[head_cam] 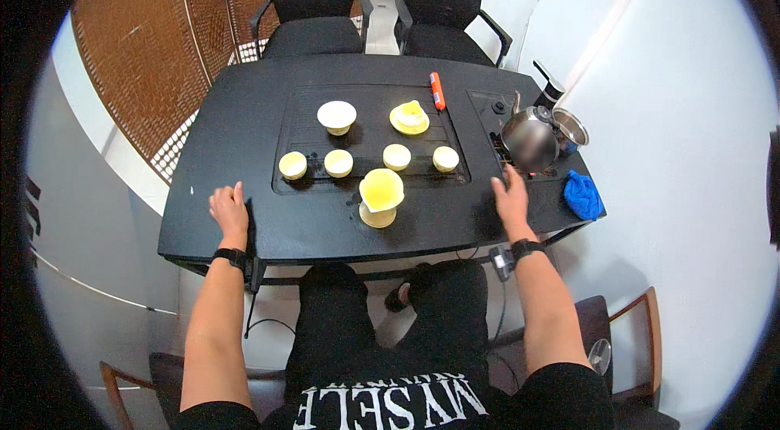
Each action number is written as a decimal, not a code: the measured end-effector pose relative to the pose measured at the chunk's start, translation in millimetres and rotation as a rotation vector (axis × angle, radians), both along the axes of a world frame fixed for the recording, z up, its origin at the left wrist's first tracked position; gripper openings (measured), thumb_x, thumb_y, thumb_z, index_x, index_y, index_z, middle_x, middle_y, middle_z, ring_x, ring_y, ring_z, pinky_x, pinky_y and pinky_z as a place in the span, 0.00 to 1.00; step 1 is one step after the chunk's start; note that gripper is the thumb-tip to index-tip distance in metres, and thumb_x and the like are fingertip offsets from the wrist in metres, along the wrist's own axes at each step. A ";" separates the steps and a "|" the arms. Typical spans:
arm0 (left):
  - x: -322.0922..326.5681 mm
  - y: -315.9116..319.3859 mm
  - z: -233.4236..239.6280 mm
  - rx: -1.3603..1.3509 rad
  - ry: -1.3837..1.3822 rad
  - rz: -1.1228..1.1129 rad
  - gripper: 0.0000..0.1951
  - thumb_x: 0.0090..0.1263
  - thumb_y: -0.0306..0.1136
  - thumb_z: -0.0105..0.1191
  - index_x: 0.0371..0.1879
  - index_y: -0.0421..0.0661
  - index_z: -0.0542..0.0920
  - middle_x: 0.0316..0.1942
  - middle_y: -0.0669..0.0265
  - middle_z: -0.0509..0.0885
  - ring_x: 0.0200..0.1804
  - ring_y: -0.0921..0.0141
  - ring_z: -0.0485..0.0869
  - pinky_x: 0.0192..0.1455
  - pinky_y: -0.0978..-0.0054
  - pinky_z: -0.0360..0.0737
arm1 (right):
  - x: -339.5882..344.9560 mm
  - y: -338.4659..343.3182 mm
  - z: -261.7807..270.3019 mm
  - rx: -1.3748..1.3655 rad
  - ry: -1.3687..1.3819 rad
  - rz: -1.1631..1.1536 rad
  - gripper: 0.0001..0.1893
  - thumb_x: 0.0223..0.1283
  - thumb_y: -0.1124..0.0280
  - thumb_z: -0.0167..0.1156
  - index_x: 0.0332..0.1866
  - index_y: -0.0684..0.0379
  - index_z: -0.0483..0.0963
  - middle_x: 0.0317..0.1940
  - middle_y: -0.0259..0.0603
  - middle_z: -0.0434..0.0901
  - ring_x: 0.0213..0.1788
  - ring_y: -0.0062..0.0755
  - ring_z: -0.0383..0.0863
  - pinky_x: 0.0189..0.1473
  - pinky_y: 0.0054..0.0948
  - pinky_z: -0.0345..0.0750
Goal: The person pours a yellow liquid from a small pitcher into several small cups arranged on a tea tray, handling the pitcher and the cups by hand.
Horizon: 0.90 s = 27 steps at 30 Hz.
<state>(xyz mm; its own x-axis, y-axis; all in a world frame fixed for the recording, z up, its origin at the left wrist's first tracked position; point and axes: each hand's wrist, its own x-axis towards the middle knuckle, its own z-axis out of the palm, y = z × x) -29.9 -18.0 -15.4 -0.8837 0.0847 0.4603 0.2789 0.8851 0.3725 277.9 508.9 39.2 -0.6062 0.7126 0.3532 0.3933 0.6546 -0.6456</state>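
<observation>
My left hand [229, 210] rests on the left part of the black tea table [213, 125], fingers curled and thumb up, holding nothing that I can see. My right hand [512, 198] is at the right side of the table, thumb and fingers apart, empty, just below a shiny steel kettle [530, 140]. Between my hands a yellow-lined spouted pitcher [381, 189] sits above a pale base [378, 216]. Beyond it, several small pale cups [339, 163] form a row on the inset tea tray [365, 181]. Behind them are a white wide-rimmed vessel [336, 116] and a yellowish lidded bowl on a saucer [409, 118].
A red stick-shaped packet [437, 91] lies at the tray's far right edge. An open steel pot [571, 127] and a black spout fixture [550, 88] stand beside the kettle. A crumpled blue cloth [583, 195] is at the right corner. Black chairs [317, 34] face me across the table.
</observation>
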 end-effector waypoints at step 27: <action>12.5 25.1 14.0 0.070 -0.115 0.031 0.22 0.68 0.33 0.56 0.59 0.34 0.77 0.67 0.50 0.73 0.73 0.54 0.65 0.79 0.54 0.54 | -101.9 -79.5 41.0 -0.365 0.308 0.355 0.39 0.59 0.75 0.69 0.73 0.72 0.56 0.66 0.53 0.69 0.66 0.38 0.74 0.66 0.32 0.73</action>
